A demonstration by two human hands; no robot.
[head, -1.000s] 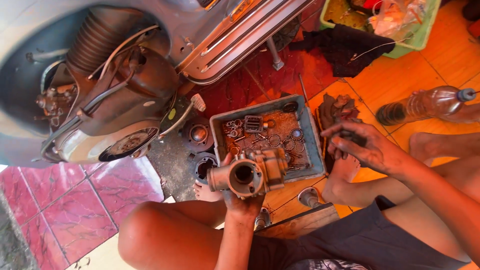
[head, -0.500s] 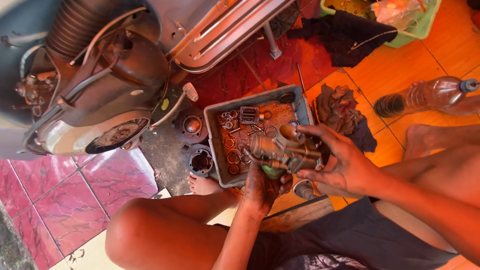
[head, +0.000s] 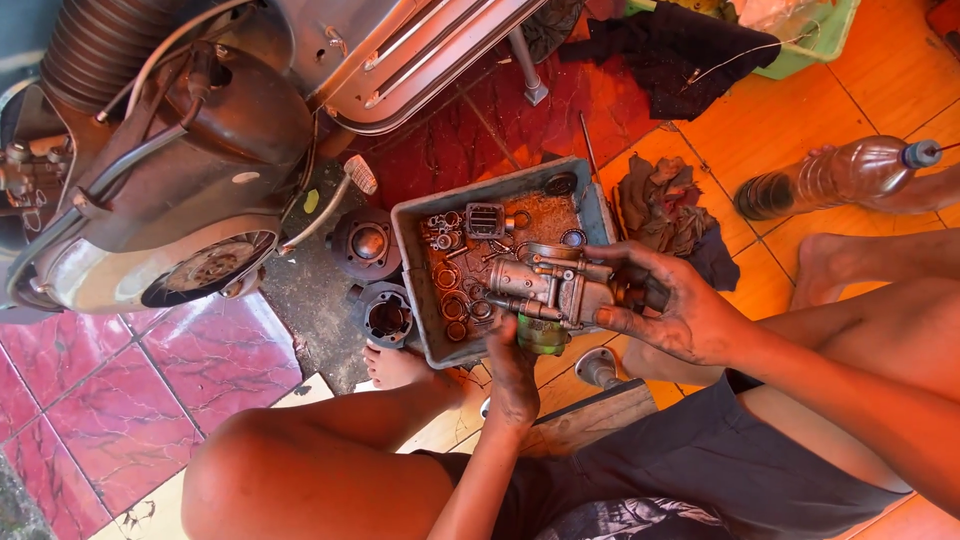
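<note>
Carburettor [head: 548, 288], grimy metal, was held over the right half of the grey parts tray [head: 412, 262], just above it. Right hand [head: 668, 312] was wrapped around its 3 o'clock end, fingers closed on the body. Left hand [head: 512, 372] came up from 6 o'clock, fingers curled on the underside by a green part [head: 541, 336]; exact grip there hard to tell.

Tray sat on the floor, bottom rusty brown, holding rings, washers and a small square ribbed piece [head: 486, 220]. At 9 o'clock of the tray: a round cylinder head [head: 366, 243] and a cylinder barrel [head: 387, 318] on a dark mat [head: 305, 300]. Bare foot [head: 392, 366] just below the barrel.

At 10–11 o'clock: scooter [head: 190, 160] lying on its side, engine cover and ribbed hose exposed. At 2 o'clock of the tray: dirty rag [head: 662, 205]. Further out at 3 o'clock: plastic bottle [head: 835, 176] on its side with dark liquid. At 1 o'clock: black cloth [head: 690, 50] and green basket [head: 825, 40].

Floor: orange tiles [head: 780, 110] on the right, red marbled tiles [head: 90, 400] at 8 o'clock. Warm sunlight, hard shadows.
</note>
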